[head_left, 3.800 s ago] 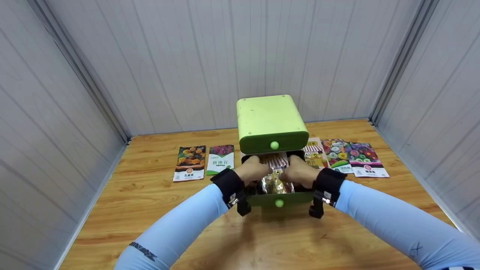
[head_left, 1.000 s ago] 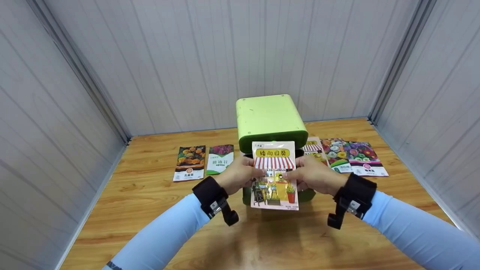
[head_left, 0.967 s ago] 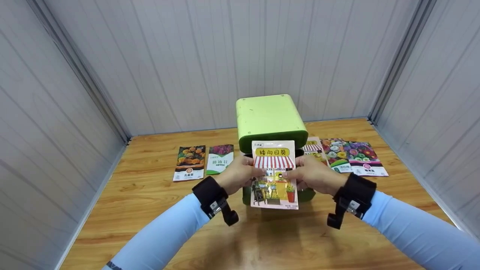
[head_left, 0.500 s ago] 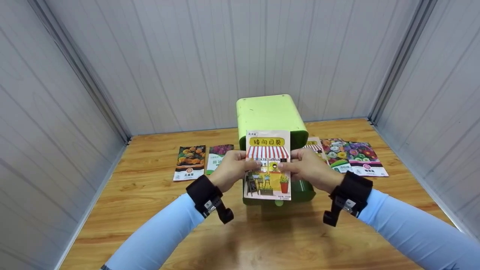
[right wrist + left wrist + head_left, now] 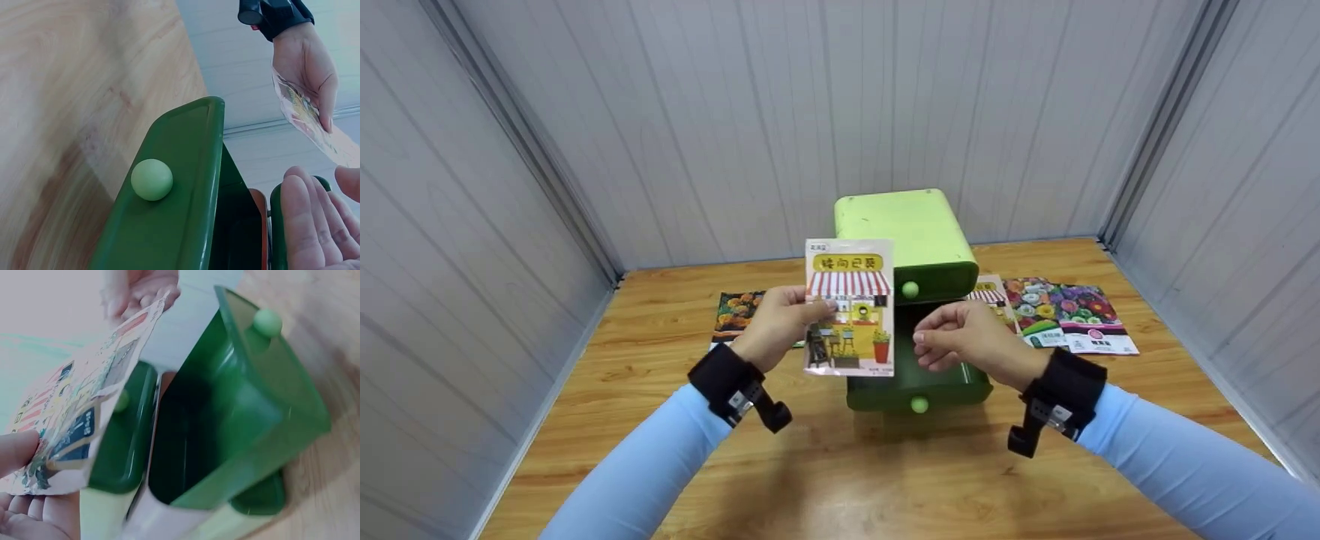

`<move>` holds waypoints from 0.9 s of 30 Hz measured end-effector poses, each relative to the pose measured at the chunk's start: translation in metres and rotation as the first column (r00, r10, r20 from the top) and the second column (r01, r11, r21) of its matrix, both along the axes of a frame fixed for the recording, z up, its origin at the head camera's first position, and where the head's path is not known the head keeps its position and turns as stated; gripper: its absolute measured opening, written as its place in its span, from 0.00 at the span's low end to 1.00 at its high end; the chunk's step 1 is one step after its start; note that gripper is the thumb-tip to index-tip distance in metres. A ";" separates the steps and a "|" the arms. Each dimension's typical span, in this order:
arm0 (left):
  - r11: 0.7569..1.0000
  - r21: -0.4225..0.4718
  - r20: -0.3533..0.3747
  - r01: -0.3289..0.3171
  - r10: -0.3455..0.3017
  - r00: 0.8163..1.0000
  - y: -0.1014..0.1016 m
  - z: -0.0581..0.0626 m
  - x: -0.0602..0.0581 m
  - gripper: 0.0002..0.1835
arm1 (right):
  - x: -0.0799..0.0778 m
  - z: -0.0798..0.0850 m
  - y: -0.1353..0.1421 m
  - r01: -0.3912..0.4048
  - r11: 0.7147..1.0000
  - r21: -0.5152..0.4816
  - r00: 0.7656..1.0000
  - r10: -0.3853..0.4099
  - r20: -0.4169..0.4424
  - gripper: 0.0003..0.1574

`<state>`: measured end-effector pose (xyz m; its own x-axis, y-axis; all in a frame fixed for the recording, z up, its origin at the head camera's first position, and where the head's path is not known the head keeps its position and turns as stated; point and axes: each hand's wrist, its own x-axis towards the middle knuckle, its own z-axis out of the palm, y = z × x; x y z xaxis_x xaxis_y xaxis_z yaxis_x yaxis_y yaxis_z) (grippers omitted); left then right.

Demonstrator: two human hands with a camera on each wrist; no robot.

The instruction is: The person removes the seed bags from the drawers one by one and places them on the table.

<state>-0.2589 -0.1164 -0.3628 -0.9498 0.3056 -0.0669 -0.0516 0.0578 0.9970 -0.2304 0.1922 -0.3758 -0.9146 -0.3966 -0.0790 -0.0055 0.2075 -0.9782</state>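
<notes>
Head view: with left hand [image 5: 776,324], pinches packet [image 5: 851,341] between thumb and fingers, aloft left of open drawer [image 5: 877,396], with long axis near vertical and title end upward; holds right hand [image 5: 971,337] over drawer with fingers loosely bent, free.

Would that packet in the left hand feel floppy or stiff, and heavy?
The packet is probably light: the left hand pinches it by one side alone. It seems fairly stiff, nearly flat without drooping, though its slightly wavy edge suggests it may bend.

Left grip [image 5: 778,328] in a thumb-and-finger pinch, right grip [image 5: 979,341] apart, loosely curled.
</notes>
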 end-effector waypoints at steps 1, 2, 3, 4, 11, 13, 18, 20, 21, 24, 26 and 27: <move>1.000 -0.001 0.000 -0.009 0.009 1.000 -0.005 0.001 -0.001 0.14 | 0.000 0.000 0.000 -0.003 1.000 0.003 1.000 0.003 -0.008 0.13; 1.000 0.000 0.001 -0.016 0.016 1.000 -0.009 0.001 -0.002 0.15 | 0.000 0.000 0.000 -0.002 1.000 0.010 1.000 0.002 -0.015 0.12; 1.000 0.003 0.003 -0.029 0.029 1.000 -0.014 0.001 -0.003 0.16 | 0.000 0.000 0.000 -0.003 1.000 0.017 1.000 0.003 -0.026 0.12; 0.999 0.005 0.004 -0.044 0.044 0.999 -0.018 0.002 -0.004 0.17 | 0.001 0.000 0.000 -0.004 1.000 0.026 0.999 0.005 -0.039 0.12; 0.988 0.006 -0.018 -0.154 0.154 0.988 -0.052 -0.002 -0.014 0.15 | 0.002 0.002 0.003 0.028 0.991 0.132 0.982 -0.003 -0.190 0.14; 0.984 -0.003 -0.020 -0.178 0.178 0.984 -0.063 -0.004 -0.017 0.16 | 0.001 0.003 0.004 0.068 0.983 0.170 0.966 -0.023 -0.256 0.14; 0.969 -0.063 -0.009 -0.241 0.241 0.971 -0.090 -0.009 -0.024 0.20 | -0.004 0.004 0.008 0.194 0.952 0.238 0.890 -0.068 -0.452 0.11; 0.957 -0.100 -0.015 -0.274 0.274 0.962 -0.100 -0.011 -0.027 0.20 | -0.007 0.005 0.010 0.240 0.939 0.248 0.850 -0.080 -0.521 0.10; 0.950 -0.114 -0.021 -0.292 0.292 0.956 -0.105 -0.012 -0.029 0.20 | -0.008 0.005 0.010 0.261 0.933 0.249 0.828 -0.084 -0.554 0.11; 0.923 -0.164 -0.043 -0.347 0.345 0.938 -0.118 -0.016 -0.036 0.20 | -0.013 0.006 0.012 0.329 0.912 0.247 0.777 -0.113 -0.620 0.13; 0.906 -0.202 -0.060 -0.371 0.367 0.928 -0.127 -0.019 -0.041 0.20 | -0.017 0.006 0.013 0.370 0.898 0.239 0.746 -0.134 -0.652 0.15; 0.898 -0.220 -0.064 -0.382 0.377 0.924 -0.130 -0.020 -0.043 0.20 | -0.019 0.006 0.013 0.389 0.891 0.236 0.730 -0.142 -0.668 0.15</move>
